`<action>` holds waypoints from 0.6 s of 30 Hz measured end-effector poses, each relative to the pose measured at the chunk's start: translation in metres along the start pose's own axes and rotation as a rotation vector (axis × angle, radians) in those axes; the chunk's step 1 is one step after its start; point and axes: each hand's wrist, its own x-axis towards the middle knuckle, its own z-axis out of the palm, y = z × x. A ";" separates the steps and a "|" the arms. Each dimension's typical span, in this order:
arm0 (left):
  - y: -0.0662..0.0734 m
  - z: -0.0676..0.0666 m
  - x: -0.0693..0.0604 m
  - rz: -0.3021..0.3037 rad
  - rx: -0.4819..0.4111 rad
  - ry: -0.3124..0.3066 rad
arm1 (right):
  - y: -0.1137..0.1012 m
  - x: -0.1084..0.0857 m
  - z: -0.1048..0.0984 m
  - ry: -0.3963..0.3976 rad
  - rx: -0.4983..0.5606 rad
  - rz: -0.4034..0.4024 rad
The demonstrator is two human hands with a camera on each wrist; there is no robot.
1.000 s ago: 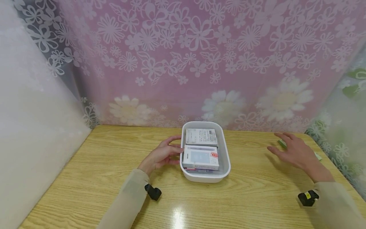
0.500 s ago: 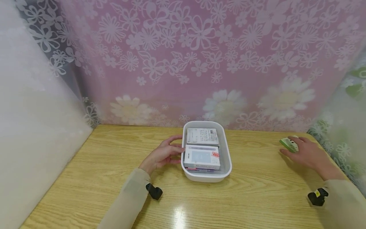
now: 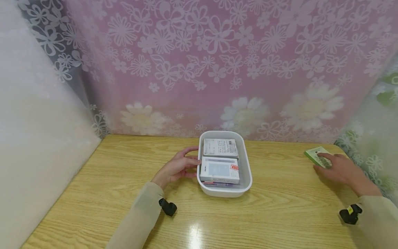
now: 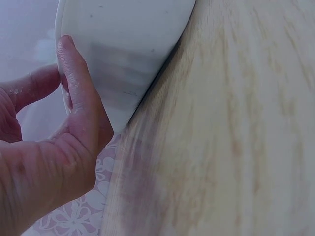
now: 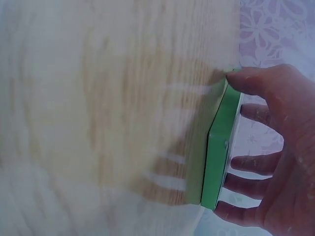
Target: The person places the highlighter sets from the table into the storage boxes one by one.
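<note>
My left hand (image 3: 178, 166) rests against the left side of a white plastic bin (image 3: 247, 169), its fingertips at the rim and outer wall; the left wrist view shows them on the bin wall (image 4: 118, 59). Near the right end of the table, my right hand (image 3: 345, 171) touches a small flat box (image 3: 311, 154) with green sides and a pale printed top. In the right wrist view, the fingers of that hand (image 5: 290, 137) spread over the green box (image 5: 221, 142), the thumb at one edge. The box lies on the table, partly hidden by the hand.
Inside the bin lie a white box (image 3: 219, 170) with a red stamp, a second white printed box (image 3: 219, 148) behind it, and thin purplish items (image 3: 219, 184) underneath. The wooden table (image 3: 273, 214) ends at a pink flowered curtain (image 3: 192, 86). Pale curtains flank both sides.
My right hand first moves onto the green box, then shifts right and nearer, uncovering more of its top. My left hand stays at the bin.
</note>
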 end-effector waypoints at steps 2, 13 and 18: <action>0.000 0.000 0.000 0.000 -0.001 0.000 | 0.001 -0.001 -0.001 -0.009 0.005 -0.004; 0.001 -0.001 0.001 -0.008 -0.008 0.005 | -0.003 -0.005 0.001 0.024 0.063 -0.027; 0.001 -0.001 0.001 -0.009 -0.008 0.000 | -0.005 -0.006 0.000 0.020 0.075 -0.016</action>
